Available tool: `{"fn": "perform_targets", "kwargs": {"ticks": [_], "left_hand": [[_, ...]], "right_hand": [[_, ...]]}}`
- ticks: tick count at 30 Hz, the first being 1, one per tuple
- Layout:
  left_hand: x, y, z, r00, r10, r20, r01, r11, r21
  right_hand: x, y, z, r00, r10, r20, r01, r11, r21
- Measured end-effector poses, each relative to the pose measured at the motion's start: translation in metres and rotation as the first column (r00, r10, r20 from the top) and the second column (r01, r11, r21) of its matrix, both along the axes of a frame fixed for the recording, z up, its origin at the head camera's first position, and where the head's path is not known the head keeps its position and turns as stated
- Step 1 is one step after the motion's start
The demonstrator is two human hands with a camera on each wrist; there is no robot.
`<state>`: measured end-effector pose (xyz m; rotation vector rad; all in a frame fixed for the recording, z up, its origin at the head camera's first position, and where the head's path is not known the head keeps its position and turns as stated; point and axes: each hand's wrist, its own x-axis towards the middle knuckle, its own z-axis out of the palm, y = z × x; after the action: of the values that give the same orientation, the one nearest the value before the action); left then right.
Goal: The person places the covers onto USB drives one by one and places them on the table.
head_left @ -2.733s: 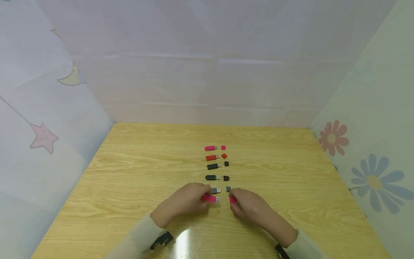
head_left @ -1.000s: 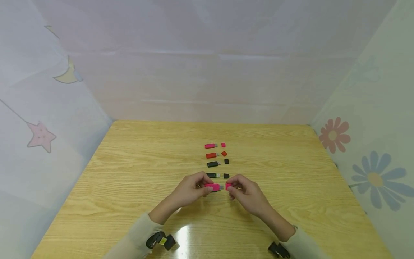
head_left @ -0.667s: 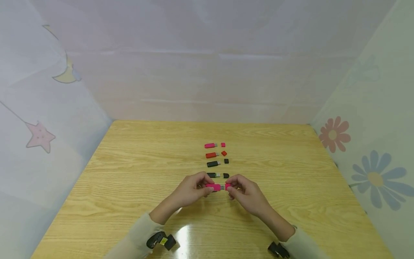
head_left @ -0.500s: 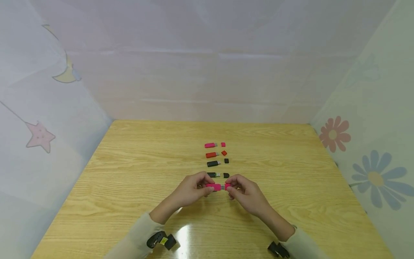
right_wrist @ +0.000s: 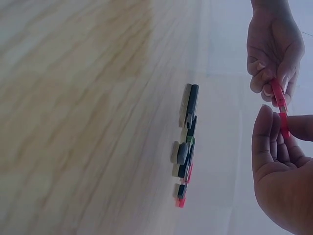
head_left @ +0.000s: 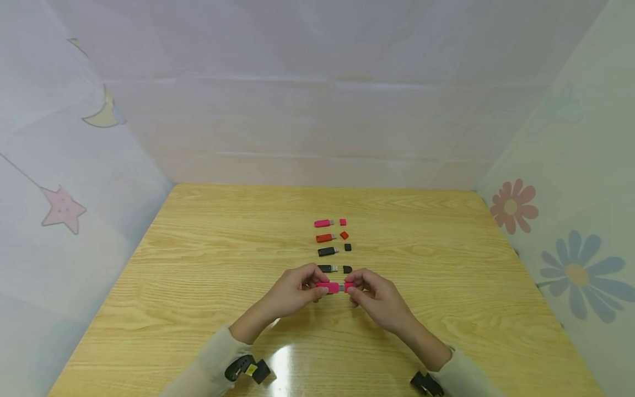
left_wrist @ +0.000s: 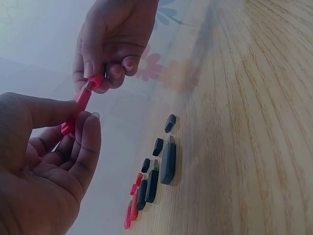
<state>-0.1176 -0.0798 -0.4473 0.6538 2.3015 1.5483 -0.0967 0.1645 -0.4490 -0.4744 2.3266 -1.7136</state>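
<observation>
Between thumb and fingers my left hand pinches a pink USB stick, its metal plug pointing right. My right hand pinches the matching pink cap. Both are held up off the table, as the left wrist view shows. The cap's mouth is right at the tip of the plug, and a short length of metal still shows between cap and body. Below the hands lies a grey USB stick with its grey cap beside it, mostly hidden in the head view.
Beyond the hands, uncapped USB sticks lie in a column on the wooden table: black ones, a red one and a pink one. Each has its cap to the right, such as the rounded black cap. Printed cloth walls surround the table.
Both hands have lifted the pink stick and cap from near the table and moved slightly forward. The cap has come up to the plug, narrowing the gap; lately almost no motion.
</observation>
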Motion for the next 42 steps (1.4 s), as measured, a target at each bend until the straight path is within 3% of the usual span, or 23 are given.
{"fn": "perform_targets", "kwargs": {"ticks": [42], "left_hand": [[0.0009, 0.0024, 0.0029, 1.0, -0.019, 0.001, 0.019, 1.0, -0.012]], "right_hand": [[0.0021, -0.0021, -0.0001, 1.0, 0.016, -0.002, -0.016, 1.0, -0.005]]}}
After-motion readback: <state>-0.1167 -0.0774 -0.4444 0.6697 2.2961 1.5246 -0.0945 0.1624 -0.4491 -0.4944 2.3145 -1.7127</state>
